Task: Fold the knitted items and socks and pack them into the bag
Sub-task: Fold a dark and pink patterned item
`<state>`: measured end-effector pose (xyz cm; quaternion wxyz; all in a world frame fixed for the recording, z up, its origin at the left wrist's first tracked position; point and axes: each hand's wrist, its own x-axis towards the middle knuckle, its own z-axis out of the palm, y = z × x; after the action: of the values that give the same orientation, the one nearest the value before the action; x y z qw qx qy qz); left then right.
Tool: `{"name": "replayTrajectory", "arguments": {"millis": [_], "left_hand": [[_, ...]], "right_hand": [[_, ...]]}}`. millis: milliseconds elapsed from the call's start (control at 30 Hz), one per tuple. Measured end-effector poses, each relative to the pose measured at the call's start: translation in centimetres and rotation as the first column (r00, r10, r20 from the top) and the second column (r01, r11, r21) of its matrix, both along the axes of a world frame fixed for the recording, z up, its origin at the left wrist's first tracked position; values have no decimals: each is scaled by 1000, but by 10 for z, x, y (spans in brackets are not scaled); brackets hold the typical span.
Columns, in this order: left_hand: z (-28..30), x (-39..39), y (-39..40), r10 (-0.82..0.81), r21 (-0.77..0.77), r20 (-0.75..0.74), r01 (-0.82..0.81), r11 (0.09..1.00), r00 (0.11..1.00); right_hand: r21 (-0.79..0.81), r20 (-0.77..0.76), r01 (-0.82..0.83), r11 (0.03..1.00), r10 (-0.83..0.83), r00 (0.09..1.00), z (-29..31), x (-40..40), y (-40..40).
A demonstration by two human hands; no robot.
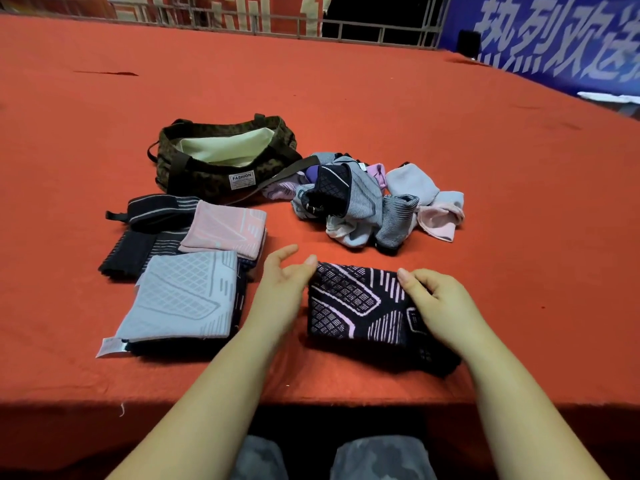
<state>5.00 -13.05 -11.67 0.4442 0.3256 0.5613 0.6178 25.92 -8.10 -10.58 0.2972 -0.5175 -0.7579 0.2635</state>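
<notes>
- A folded black knitted piece (360,306) with pink grid and stripe patterning lay on the red surface (381,98), near its front edge at about 5 o'clock from the middle of the view.
- The left hand (282,285) was released, fingers relaxed and held edge-on at the 9 o'clock side of that piece, its fingertips touching the piece's far left corner.
- The right hand (438,303) rested on the 3 o'clock side of the piece, fingers curled over the fabric and grasping its right edge.
- At 9 o'clock from the hands sat the folded stack: a grey folded piece (180,299) nearest the front edge with a white label (110,346) sticking out at its near corner, a pink folded piece (227,228) just beyond it at 12 o'clock, and dark striped pieces (138,251) partly under both.
- A small dark rolled item (156,211) lay at the far side of that stack.
- The camouflage bag (214,181), marked "FASHION", stood open at 11 o'clock from the hands, its pale lining showing.
- A loose heap of unfolded knitted items and socks (363,199), grey, black, pink and lilac, lay at 12 to 1 o'clock from the hands, just beside the bag's right end.
- Patterned trouser knees (377,459) showed below the surface's front edge.
</notes>
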Motion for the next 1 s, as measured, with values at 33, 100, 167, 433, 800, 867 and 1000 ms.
{"name": "replayTrajectory", "arguments": {"millis": [33, 100, 167, 433, 800, 867, 1000], "left_hand": [[-4, 2, -3, -20, -26, -51, 19, 999, 998], [-9, 5, -8, -18, -81, -54, 13, 997, 998], [-12, 2, -8, 64, -112, 13, -62, 992, 998], [4, -3, -3, -96, 32, 71, 94, 995, 993], [-31, -8, -24, -228, -345, -441, 71, 936, 868], [-26, -7, -26, -230, -294, -483, 91, 952, 845], [-7, -4, -28, -149, -26, -443, 154, 988, 884]], "right_hand": [[-9, 2, 4, 1000, -4, 1000, -1, 0, -1], [-35, 22, 7, 999, -6, 1000, -5, 1, -4], [-59, 59, 16, 998, -13, 998, -6, 4, -5], [-411, 53, -91, 907, 123, 991, 15, -3, -12], [-529, 12, 4, 849, 3, 1000, -18, -41, -24], [-573, -83, -47, 818, 0, 997, -17, -43, -24], [-552, -237, -110, 826, -29, 971, 3, -46, -26]]}}
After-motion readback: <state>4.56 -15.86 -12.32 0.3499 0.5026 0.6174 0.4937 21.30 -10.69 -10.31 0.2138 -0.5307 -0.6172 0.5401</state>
